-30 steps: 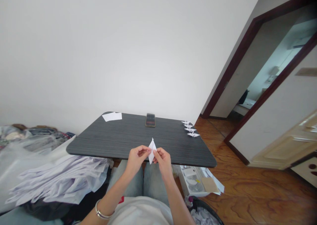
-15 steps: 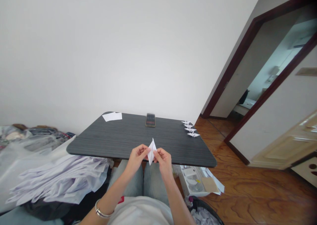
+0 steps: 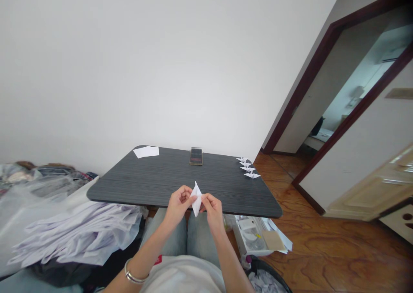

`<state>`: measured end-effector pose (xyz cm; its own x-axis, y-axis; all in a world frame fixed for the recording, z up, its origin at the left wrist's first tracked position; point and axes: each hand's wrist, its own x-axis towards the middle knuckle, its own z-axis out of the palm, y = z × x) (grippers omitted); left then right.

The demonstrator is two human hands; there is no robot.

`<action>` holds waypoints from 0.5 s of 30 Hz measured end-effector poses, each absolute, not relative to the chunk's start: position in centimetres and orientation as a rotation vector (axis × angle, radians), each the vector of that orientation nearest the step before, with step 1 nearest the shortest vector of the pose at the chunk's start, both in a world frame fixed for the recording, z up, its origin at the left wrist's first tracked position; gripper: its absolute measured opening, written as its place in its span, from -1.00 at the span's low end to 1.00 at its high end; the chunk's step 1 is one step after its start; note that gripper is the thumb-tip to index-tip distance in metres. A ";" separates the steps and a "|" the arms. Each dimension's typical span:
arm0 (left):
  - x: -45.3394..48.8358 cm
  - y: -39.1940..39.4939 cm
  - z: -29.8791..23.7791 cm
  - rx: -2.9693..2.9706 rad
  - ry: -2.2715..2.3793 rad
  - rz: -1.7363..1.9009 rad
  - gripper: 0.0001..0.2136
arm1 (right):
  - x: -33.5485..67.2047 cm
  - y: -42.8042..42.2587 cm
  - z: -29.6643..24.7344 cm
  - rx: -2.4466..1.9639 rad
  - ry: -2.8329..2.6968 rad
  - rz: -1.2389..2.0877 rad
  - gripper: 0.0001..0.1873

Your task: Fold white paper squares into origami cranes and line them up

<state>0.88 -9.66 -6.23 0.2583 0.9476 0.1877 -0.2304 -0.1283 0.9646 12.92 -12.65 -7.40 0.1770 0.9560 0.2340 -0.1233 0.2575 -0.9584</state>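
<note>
A folded white paper (image 3: 196, 202), diamond-shaped with a pointed top, is held upright just over the near edge of the dark table (image 3: 145, 177). My left hand (image 3: 179, 202) pinches its left side between thumb and fingers. On the other side, my right hand (image 3: 211, 207) pinches the right edge with thumb and forefinger. Several folded paper cranes (image 3: 248, 169) stand in a row at the table's right end. Flat white paper sheets (image 3: 146, 152) lie at the far left corner.
A phone (image 3: 195, 155) leans at the table's back middle, near the wall. Left of my legs is a heap of white cloth (image 3: 80, 228). A white box (image 3: 250, 237) with odds and ends and a bin (image 3: 266, 280) of paper scraps stand on the floor at right.
The folded paper has shifted slightly left and turned a little, its tip now leaning left. My right hand has moved slightly left along with it.
</note>
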 end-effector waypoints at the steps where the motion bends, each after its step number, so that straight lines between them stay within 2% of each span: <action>1: 0.9 -9.6 -6.2 1.286 0.762 1.205 -0.78 | 12.9 -12.6 -7.4 -1.002 -1.088 0.982 -0.72; 15: 0.9 -9.6 -6.3 1.345 0.721 1.199 -0.70 | 12.7 -12.7 -7.2 -1.007 -1.100 0.970 -0.77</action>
